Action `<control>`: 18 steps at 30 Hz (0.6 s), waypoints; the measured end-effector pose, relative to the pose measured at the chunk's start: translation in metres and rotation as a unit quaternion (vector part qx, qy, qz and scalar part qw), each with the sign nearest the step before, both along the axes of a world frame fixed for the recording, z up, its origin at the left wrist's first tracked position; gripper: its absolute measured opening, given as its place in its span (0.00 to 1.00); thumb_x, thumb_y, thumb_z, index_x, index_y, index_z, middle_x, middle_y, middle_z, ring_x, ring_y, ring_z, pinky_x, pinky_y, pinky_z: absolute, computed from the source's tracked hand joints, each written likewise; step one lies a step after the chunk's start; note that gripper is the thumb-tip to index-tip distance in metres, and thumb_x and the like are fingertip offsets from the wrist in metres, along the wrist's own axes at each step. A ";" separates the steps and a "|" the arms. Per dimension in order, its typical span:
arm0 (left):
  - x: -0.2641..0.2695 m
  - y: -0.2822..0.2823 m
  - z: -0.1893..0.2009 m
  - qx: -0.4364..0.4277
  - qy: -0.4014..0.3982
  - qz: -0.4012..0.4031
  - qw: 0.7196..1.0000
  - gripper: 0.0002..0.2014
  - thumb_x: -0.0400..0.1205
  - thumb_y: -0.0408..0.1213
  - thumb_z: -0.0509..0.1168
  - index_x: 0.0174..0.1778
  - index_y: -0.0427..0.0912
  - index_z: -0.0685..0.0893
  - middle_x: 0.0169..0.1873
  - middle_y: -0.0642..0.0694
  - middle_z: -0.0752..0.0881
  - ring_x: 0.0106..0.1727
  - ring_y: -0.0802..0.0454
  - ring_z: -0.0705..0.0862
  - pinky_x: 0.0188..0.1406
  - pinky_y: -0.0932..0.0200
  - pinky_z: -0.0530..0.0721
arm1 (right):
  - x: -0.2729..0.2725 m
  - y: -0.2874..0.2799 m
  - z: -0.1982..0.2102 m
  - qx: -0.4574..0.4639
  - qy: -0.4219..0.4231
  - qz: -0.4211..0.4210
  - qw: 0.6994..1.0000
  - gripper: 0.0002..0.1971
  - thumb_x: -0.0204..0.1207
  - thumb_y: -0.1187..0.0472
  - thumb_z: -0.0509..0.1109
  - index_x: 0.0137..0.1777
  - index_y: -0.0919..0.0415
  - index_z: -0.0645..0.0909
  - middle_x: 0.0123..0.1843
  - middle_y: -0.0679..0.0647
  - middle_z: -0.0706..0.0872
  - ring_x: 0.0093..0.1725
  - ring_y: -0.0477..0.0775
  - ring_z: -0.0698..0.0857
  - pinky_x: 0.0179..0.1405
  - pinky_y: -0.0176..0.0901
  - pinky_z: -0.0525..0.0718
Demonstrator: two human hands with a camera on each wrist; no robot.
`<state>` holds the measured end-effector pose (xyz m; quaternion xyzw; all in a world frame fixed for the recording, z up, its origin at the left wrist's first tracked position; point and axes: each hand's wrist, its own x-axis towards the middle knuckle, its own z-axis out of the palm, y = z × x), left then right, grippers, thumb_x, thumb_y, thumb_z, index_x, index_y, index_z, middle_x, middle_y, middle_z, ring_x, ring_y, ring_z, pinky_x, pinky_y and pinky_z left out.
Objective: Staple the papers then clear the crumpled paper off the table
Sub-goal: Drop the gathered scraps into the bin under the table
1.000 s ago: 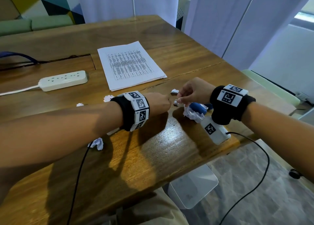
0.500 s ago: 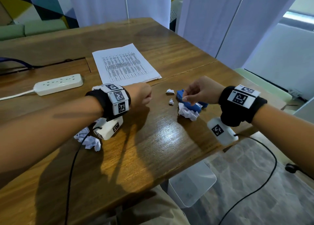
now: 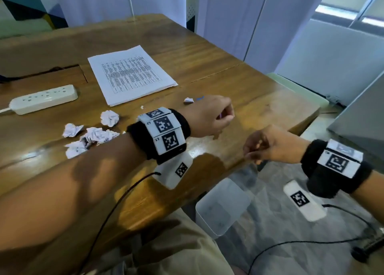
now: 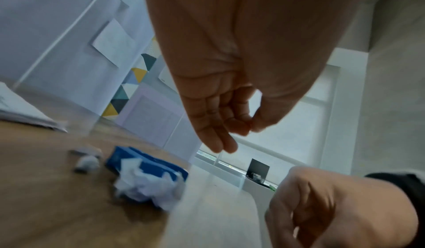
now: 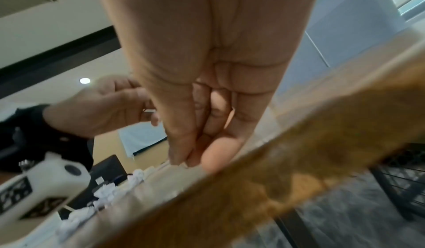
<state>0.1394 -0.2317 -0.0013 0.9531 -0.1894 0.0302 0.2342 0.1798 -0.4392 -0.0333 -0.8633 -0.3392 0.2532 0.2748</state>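
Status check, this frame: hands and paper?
Left hand curled above table, contents unclear. Right hand at table edge, fingertips together. Crumpled paper on table, stapler beside it.

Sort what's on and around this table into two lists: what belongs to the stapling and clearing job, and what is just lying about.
Belongs to the job:
printed papers
blue stapler
crumpled paper balls
small paper scrap

Just lying about:
power strip
white bin on the floor beside the table

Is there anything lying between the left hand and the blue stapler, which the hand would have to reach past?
Yes. A crumpled paper wad lies against the near side of the stapler, below the left hand. Most of the stapler's top shows bare, so a reach from above looks free.
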 end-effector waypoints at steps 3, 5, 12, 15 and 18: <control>-0.003 -0.033 -0.012 -0.024 0.036 -0.032 0.999 0.07 0.85 0.38 0.58 0.49 0.39 0.78 0.43 0.53 0.76 0.44 0.54 0.77 0.46 0.64 0.76 | -0.015 -0.020 -0.025 -0.010 0.008 -0.002 1.000 0.04 0.70 0.67 0.77 0.35 0.61 0.87 0.24 0.42 0.86 0.24 0.39 0.83 0.29 0.28 0.81; -0.004 -0.055 -0.024 -0.011 0.049 -0.048 0.998 0.08 0.85 0.38 0.59 0.52 0.38 0.80 0.44 0.51 0.77 0.45 0.53 0.77 0.49 0.60 0.77 | -0.020 -0.032 -0.045 -0.029 0.015 -0.012 0.999 0.09 0.70 0.65 0.77 0.33 0.52 0.85 0.22 0.37 0.85 0.24 0.37 0.83 0.30 0.28 0.80; -0.002 -0.137 -0.076 0.071 0.090 -0.106 0.988 0.12 0.85 0.36 0.56 0.59 0.36 0.79 0.56 0.44 0.79 0.56 0.50 0.78 0.48 0.68 0.68 | -0.019 -0.060 -0.130 -0.168 0.012 -0.053 0.984 0.10 0.73 0.67 0.67 0.37 0.50 0.82 0.37 0.44 0.81 0.39 0.44 0.80 0.42 0.27 0.75; 0.006 -0.170 -0.107 0.128 0.133 -0.107 0.977 0.12 0.84 0.32 0.58 0.62 0.33 0.76 0.61 0.38 0.80 0.62 0.43 0.79 0.55 0.56 0.76 | -0.009 -0.071 -0.162 -0.172 0.032 -0.144 0.974 0.14 0.74 0.65 0.71 0.60 0.64 0.82 0.54 0.59 0.84 0.50 0.51 0.77 0.56 0.47 0.77; 0.010 -0.188 -0.143 0.124 0.210 -0.087 0.966 0.13 0.83 0.30 0.58 0.61 0.28 0.79 0.60 0.32 0.83 0.62 0.37 0.81 0.54 0.51 0.77 | 0.010 -0.082 -0.201 -0.160 0.063 -0.192 0.966 0.13 0.71 0.66 0.74 0.55 0.63 0.82 0.63 0.65 0.85 0.57 0.57 0.84 0.62 0.51 0.81</control>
